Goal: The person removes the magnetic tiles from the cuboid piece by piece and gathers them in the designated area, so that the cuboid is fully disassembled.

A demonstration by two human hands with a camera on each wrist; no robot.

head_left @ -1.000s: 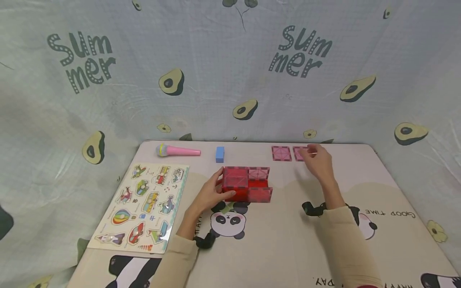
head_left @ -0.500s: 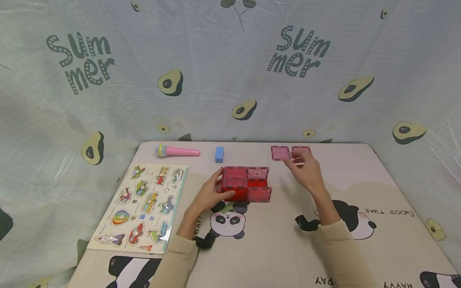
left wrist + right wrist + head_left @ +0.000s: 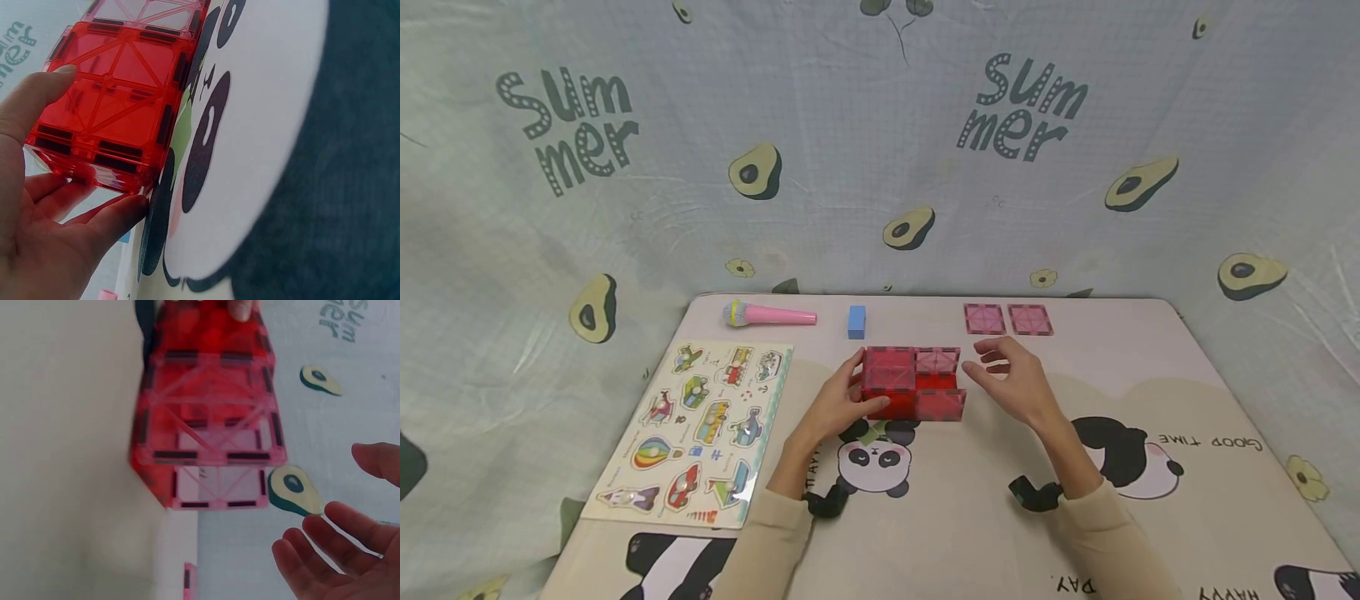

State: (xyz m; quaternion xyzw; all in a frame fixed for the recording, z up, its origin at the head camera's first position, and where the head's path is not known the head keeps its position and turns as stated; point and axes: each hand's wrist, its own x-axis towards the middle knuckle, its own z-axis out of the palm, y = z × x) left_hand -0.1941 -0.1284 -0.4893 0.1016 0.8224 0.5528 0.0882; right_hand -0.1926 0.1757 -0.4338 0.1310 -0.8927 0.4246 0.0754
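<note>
A box-like build of red magnetic tiles [image 3: 890,369] stands mid-table, its right part without a top. Thumb in front and fingers at the left end, my left hand [image 3: 837,405] grips it; the left wrist view shows the thumb on the red tile face [image 3: 112,94]. Just off the build's right end is my right hand [image 3: 1013,385], fingers loosely bent and nothing between them. From the right wrist view, a gap separates that hand [image 3: 344,550] from the pink-edged tiles [image 3: 212,409]. Two loose pink square tiles [image 3: 984,319] lie flat behind, side by side.
A pink toy microphone [image 3: 775,316] and a blue block [image 3: 857,322] lie along the back edge. To the left is a puzzle board [image 3: 696,433] with vehicle pictures. The panda-printed table [image 3: 970,517] meets a hanging avocado-print cloth [image 3: 850,125] behind.
My right hand has come away from the loose tiles at the back, leftward and nearer, to beside the build. Both loose tiles stay where they were. The left hand keeps its grip.
</note>
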